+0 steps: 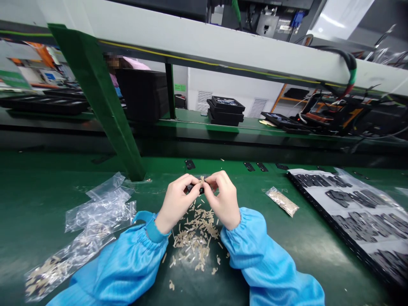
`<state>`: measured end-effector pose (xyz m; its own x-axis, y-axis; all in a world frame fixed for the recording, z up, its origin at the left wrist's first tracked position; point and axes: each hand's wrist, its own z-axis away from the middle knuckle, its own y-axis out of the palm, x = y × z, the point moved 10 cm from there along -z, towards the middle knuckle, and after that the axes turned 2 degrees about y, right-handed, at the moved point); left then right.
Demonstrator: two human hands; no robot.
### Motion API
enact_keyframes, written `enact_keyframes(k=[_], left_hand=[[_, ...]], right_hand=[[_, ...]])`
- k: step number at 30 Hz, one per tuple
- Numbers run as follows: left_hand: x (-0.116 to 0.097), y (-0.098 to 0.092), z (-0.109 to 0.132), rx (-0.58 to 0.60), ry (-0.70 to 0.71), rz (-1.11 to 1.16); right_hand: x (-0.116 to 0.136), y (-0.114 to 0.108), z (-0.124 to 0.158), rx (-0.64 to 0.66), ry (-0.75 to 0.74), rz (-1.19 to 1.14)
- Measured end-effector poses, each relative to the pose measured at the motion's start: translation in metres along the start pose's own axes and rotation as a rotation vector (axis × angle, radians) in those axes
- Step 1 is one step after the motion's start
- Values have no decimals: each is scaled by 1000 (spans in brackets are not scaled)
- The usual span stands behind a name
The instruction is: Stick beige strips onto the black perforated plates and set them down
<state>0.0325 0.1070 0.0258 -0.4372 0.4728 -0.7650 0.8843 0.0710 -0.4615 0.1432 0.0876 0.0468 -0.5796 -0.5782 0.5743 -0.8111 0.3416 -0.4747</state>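
The left hand [177,199] and right hand [225,199] nearly meet, thumbs [193,193] and forefingers [213,177] pinched, forearms [274,259] angled inward

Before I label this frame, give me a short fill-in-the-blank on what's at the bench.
1. The left hand and right hand meet at a small flat part whose colour is ____.
2. Both sleeves are ____ in colour.
3. Loose tan strips lie scattered on a table whose colour is ____.
4. The white-lined tray lies on the person's ____ side.

Missing words: black; blue; green; right.
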Motion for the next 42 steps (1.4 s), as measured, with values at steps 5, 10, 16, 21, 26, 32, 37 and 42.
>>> enact_keyframes(k=[5,10,16,21,26,32,37,42], left_hand=[[-13,-7,2,-57,103,-129],[-19,-4,4,-33,164,-220],[-14,-2,2,-16,157,-238],[-15,0,2,-16,157,-233],[-15,2,4,-14,145,-217],[-10,1,2,6,128,-199],[-11,3,2,21,127,-214],[-11,2,3,11,119,-212]], right_hand=[[21,6,7,12,-259,286],[28,12,9,75,-382,376],[29,14,7,120,-403,402],[27,16,7,137,-405,413],[25,15,7,104,-394,437],[23,16,6,178,-388,355],[22,18,6,197,-382,374],[20,16,6,182,-363,357]])
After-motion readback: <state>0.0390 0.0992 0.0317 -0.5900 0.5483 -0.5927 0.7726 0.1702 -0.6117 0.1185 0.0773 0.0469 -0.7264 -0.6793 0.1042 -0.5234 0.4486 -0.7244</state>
